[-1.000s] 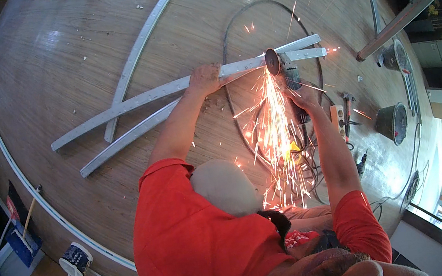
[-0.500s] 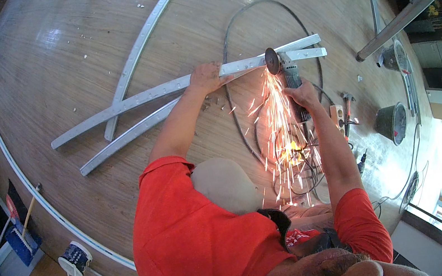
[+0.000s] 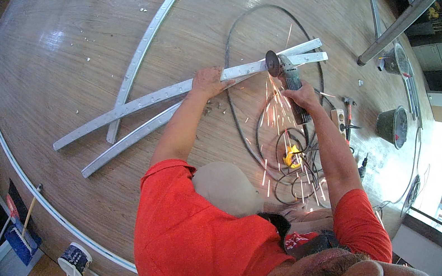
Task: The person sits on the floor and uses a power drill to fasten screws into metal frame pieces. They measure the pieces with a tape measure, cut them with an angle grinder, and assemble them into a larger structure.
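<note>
My left hand [image 3: 207, 82] is closed around a long silver metal channel [image 3: 142, 100] and steadies it just above the floor. In my right hand [image 3: 301, 96] is an angle grinder [image 3: 292, 80], gripped by its dark body. Its dark cutting disc [image 3: 273, 64] meets the channel near the right end, and a thin stream of sparks falls from there toward my knees. Beneath the held channel, a second channel [image 3: 126, 144] crosses at a slant. A third, longer channel [image 3: 147, 38] runs away to the far side, its near end under the held one.
A black cable [image 3: 225, 52] loops over the wooden floor, with a yellow tape measure [image 3: 291, 157] among its coils. To the right are a power strip [image 3: 338, 120], a hammer [image 3: 349, 111], and a dark bucket [image 3: 392, 127]. Metal legs [image 3: 397, 23] stand far right; a paint bucket [image 3: 74, 260] is left.
The spray of sparks has thinned greatly, and the tape measure shows more plainly. Both hands and the grinder stay in nearly the same place.
</note>
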A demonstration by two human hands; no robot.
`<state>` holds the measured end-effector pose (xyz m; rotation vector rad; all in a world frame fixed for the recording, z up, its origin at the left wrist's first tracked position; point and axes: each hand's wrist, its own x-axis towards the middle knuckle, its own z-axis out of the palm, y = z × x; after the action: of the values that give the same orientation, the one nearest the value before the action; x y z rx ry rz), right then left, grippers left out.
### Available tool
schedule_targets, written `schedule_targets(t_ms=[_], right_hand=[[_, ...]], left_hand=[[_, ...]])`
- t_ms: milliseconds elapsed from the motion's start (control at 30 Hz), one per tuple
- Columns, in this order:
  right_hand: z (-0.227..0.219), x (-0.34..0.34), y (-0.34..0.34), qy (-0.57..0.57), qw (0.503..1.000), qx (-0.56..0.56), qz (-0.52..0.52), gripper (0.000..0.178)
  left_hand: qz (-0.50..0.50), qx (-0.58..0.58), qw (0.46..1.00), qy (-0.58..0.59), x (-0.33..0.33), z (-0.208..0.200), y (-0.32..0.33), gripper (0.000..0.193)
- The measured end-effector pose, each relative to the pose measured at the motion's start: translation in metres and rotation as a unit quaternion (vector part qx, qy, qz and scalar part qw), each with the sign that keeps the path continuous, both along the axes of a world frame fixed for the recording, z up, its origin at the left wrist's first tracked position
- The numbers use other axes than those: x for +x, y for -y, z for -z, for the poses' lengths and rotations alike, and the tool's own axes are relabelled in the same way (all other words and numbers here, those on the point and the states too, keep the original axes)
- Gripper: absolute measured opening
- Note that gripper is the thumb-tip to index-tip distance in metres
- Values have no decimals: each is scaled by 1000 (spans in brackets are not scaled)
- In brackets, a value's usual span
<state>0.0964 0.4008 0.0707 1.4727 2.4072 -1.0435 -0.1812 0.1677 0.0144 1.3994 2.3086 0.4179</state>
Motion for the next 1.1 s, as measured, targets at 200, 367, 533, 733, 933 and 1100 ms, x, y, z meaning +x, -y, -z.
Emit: schedule_targets(t_ms=[200,367,533,733,933,1100], right_hand=[[0,-3,-3,-5,1000,-16,1,73],[16,-9,-11,7,1000,20,2,57],[5,-15,-10,-5,999,13,-37,58],[-4,-20,-6,-15,1000,18,-20,58],[-3,4,-9,-36,999,35,-7,71],[-6,28,-8,-1,1000,23,-4,73]], left_hand=[[-8,-5,1000,17,1,-4,1,68],[-9,2,1000,13,2,-8,1,65],[-11,11,1000,23,4,-10,2,63],[-22,9,1000,5,6,-3,3,64],[-17,84,995,-41,2,11,6,76],[25,77,996,-33,-7,11,0,69]])
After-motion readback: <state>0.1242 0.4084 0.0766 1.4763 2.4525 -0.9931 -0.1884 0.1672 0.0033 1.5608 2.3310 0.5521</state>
